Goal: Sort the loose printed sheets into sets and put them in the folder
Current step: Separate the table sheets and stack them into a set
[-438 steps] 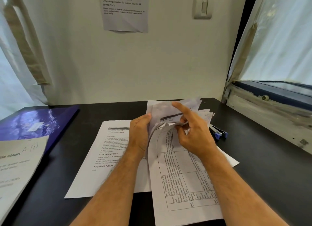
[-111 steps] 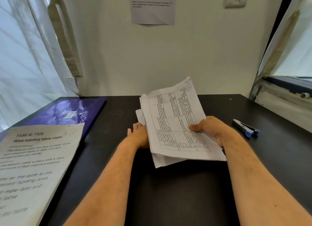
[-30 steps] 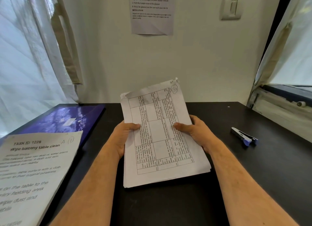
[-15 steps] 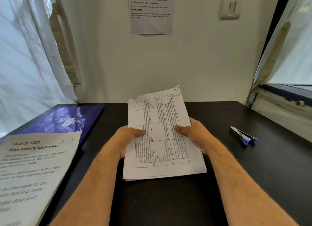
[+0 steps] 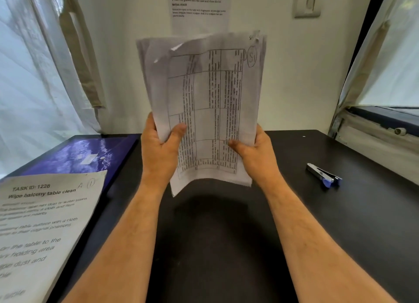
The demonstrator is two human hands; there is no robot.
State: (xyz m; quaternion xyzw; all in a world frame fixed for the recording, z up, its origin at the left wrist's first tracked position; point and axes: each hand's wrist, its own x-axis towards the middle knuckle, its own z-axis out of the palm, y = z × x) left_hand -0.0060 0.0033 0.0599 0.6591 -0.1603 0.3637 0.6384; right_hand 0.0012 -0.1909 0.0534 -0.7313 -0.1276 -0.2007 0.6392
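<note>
Black tabletop (image 5: 340, 223) filled the head view, backed by a pale wall carrying a taped notice (image 5: 199, 5). Both hands held a stack of printed sheets (image 5: 204, 98) upright above the table, long axis near vertical, top edge toward the wall, bottom edge clear of the surface. The left hand (image 5: 158, 153) gripped the lower left edge, thumb across the front; the right hand (image 5: 256, 155) gripped the lower right edge likewise. The purple folder (image 5: 74, 153) lay flat at far left, well apart, nearer the left hand. A finished set (image 5: 40, 230) overlapped its near corner. A stapler (image 5: 323, 174) lay to the right, nearer the right hand. Squaring the stack looked the step in hand.
</note>
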